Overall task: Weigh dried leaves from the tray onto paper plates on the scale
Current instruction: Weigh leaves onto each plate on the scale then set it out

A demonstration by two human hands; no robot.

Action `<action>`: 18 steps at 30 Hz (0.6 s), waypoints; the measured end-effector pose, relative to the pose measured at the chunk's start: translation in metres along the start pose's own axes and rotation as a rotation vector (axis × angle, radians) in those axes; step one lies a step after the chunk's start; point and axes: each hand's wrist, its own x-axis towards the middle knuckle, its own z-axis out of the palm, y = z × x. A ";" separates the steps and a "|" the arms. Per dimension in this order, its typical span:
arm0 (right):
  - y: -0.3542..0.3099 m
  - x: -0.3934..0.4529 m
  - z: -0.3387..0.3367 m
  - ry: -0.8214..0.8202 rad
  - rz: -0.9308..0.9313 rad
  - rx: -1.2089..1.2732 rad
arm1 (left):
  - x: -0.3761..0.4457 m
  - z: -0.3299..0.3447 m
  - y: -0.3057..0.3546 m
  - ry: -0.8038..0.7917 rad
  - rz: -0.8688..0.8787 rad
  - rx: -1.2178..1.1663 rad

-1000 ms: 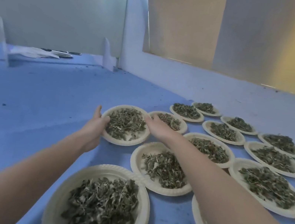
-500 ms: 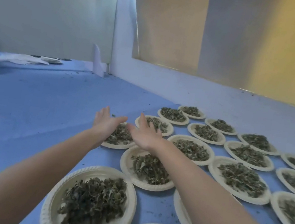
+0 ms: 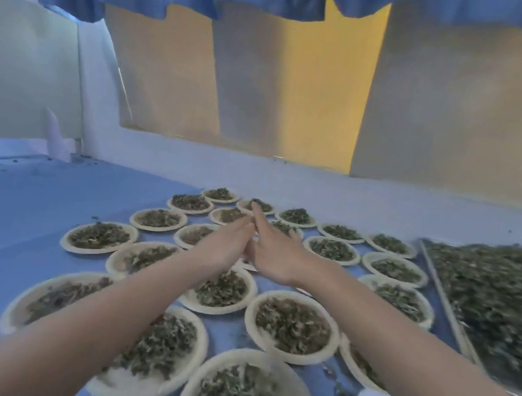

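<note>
Both hands, left hand (image 3: 226,244) and right hand (image 3: 272,253), reached out flat with straight fingers, touching side by side, holding nothing, above the round white paper plates (image 3: 292,327) of dried green leaves (image 3: 295,324) covering the blue table (image 3: 6,224). Metal tray (image 3: 440,273) heaped with leaves sat at the table's right edge.

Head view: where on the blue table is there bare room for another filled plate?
The blue table is bare left of the paper plates, back to the wall. Crowded: plates run nearly rim to rim rightward to the tray of leaves, under both hands.
</note>
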 end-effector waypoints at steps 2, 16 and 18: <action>0.030 -0.047 -0.023 0.015 0.062 -0.064 | -0.002 0.045 0.032 -0.083 0.047 0.001; 0.236 -0.327 -0.120 0.010 0.585 -0.270 | -0.050 0.356 0.219 -0.463 0.210 -0.172; 0.251 -0.354 -0.125 0.008 0.629 -0.284 | -0.062 0.381 0.230 -0.515 0.196 -0.168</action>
